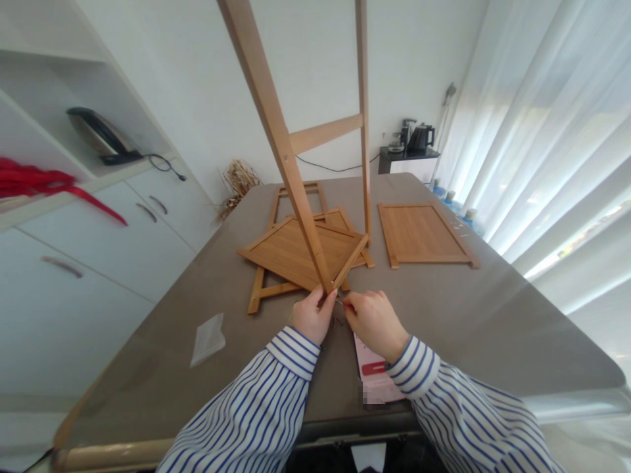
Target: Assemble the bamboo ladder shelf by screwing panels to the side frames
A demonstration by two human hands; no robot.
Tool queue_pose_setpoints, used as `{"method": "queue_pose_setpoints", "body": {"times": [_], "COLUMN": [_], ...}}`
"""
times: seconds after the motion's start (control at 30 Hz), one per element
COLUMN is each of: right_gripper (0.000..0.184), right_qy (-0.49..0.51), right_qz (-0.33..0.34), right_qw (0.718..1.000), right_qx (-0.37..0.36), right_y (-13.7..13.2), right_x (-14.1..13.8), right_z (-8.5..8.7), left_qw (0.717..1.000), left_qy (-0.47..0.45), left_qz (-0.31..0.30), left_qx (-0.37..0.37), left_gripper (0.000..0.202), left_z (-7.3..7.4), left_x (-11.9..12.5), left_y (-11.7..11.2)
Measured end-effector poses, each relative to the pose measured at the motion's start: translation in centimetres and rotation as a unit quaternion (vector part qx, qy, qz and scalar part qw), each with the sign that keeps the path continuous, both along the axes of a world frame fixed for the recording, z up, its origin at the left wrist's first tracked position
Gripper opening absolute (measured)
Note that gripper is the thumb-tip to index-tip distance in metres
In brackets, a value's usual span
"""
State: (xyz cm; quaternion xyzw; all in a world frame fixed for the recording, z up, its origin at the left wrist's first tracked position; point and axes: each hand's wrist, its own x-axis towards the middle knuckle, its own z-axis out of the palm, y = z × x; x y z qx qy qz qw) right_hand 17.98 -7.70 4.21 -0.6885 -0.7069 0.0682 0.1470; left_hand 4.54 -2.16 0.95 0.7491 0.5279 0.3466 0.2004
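A tall bamboo frame [290, 141] of two uprights and a crossbar stands tilted on the grey table [493, 322], its near foot just in front of me. My left hand [312, 316] is closed around that foot. My right hand [375, 322] pinches a small thin metal piece, perhaps a screw or hex key, at the same foot. Bamboo shelf panels [290, 253] lie stacked under and behind the frame. Both sleeves are blue-and-white striped.
Another bamboo panel [424, 234] lies flat at the right. A pink-and-white leaflet [374, 371] sits under my right wrist, and a small clear plastic bag [208, 337] lies at the left. White cabinets stand left; curtains hang right; a kettle [421, 138] stands on a far stand.
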Motion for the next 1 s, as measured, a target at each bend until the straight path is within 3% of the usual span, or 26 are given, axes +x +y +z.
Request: {"method": "queue_pose_setpoints", "body": {"times": [0.6,1.0], "right_gripper": [0.022,0.019], "right_qy": [0.016,-0.054], "right_qz": [0.008,0.043], "right_qw": [0.996,0.997], "right_qx": [-0.089,-0.029], "right_y": [1.4,0.8], "right_x": [0.2,-0.7], "right_z": [1.3,0.9], "left_qw": [1.0,1.0], "left_qy": [-0.001,-0.009], "left_qz": [0.004,-0.009], "left_qx": [-0.002,0.006], "left_gripper": [0.031,0.029], "left_z": [-0.1,-0.1], "left_x": [-0.2,0.0], "left_y": [0.1,0.0]}}
